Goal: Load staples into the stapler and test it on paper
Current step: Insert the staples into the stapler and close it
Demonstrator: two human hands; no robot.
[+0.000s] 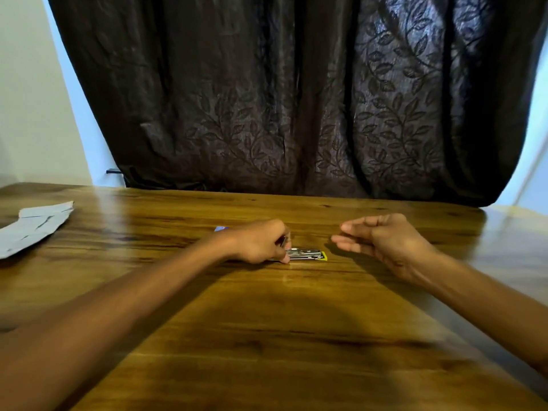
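Note:
A small metal stapler (307,254) with a yellow tip lies flat on the wooden table (267,336), near the middle. My left hand (261,241) grips its left end with curled fingers and thumb. My right hand (382,241) hovers just right of the stapler, fingers loosely extended toward it, holding nothing. A small blue object (221,228), perhaps the staple box, peeks out behind my left wrist. Sheets of white paper (32,226) lie at the table's far left.
A dark leaf-patterned curtain (296,99) hangs behind the table's far edge. Pale walls show on both sides of it.

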